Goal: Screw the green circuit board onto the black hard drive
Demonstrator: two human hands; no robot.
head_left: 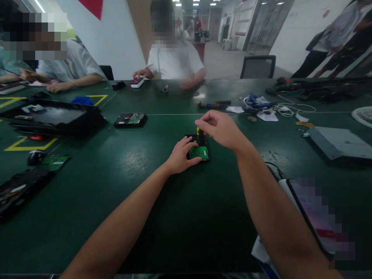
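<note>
A hard drive (202, 153) with a green circuit board lies on the table in front of me. My left hand (182, 155) holds it from the left, thumb along the near edge and fingers spread over the far part. Above the drive, my right hand (219, 128) pinches a small yellow and black screwdriver (198, 131). The screwdriver stands nearly upright with its lower end over the drive; its tip is too small to make out. A similar hard drive (130, 119) lies farther left, apart from both hands.
A black plastic casing (55, 114) and dark electronic parts (23, 186) lie left. Behind are a dark cylindrical tool (210, 105) and tangled cables (258, 102). A grey metal box (341, 143) and a phone (310, 213) are right. Co-workers sit across the table.
</note>
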